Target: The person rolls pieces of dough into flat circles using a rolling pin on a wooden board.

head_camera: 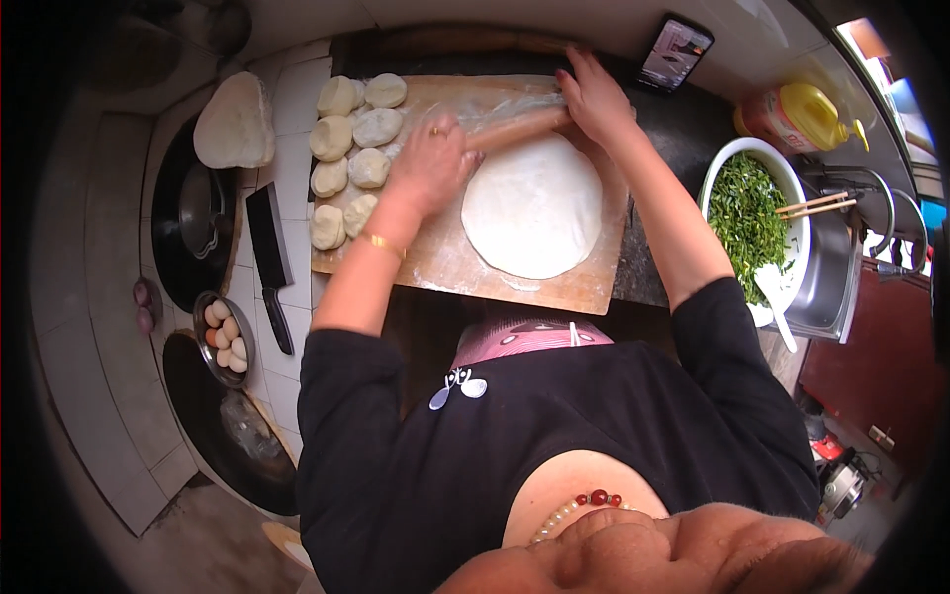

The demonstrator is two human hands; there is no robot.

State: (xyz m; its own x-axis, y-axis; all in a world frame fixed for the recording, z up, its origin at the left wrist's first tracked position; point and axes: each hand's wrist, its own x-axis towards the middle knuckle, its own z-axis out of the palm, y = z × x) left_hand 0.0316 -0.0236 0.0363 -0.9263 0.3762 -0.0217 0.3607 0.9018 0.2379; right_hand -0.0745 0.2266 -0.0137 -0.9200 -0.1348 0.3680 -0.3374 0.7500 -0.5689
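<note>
A wooden rolling pin [519, 128] lies slantwise over the far edge of a thin round dough sheet [533, 211] on a floured wooden board [438, 263]. My left hand [434, 160], wearing a ring, rests at the pin's left end, its fingers blurred; whether they close round it is unclear. At the right end, my right hand [594, 100] lies on the pin with its fingers stretched forward and apart. Several dough balls [369, 168] dusted with flour sit in rows along the board's left side, close to my left forearm.
Left of the board are a cleaver [269, 245], a steel bowl of eggs [202, 304] and two dark woks [167, 223]. A white bowl [801, 245] of chopped greens [746, 215] with chopsticks and a spoon stands right, near a sink [835, 289], an oil jug [798, 115] and a propped phone [674, 53].
</note>
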